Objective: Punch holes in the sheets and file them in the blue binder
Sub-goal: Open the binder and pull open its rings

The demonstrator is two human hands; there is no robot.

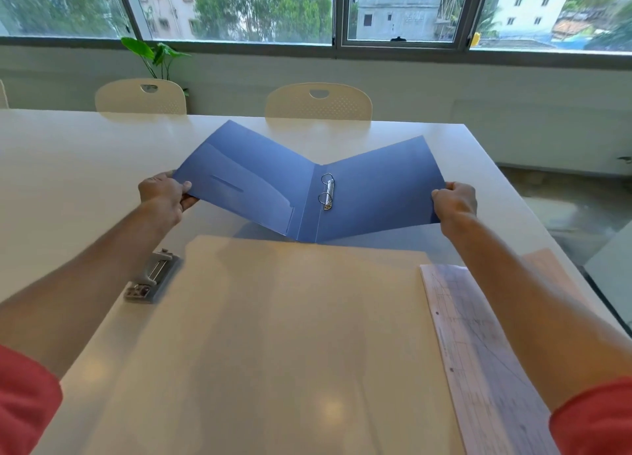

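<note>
The blue binder (376, 194) is held open in a shallow V above the white table (68, 167), its spine low and both covers raised. Two metal rings (327, 191) sit by the spine on the right cover. My left hand (164, 194) grips the left cover's outer edge. My right hand (455, 201) grips the right cover's outer edge. A printed sheet (478, 352) with two punched holes along its left edge lies under my right forearm. A grey hole punch (152, 276) rests on the table under my left forearm.
A large cream folder or board (273, 335) covers the near table in front of me. Two cream chairs (318, 102) stand at the far side, with a potted plant (154, 54) and windows behind. The table's right edge (533, 222) drops to the floor.
</note>
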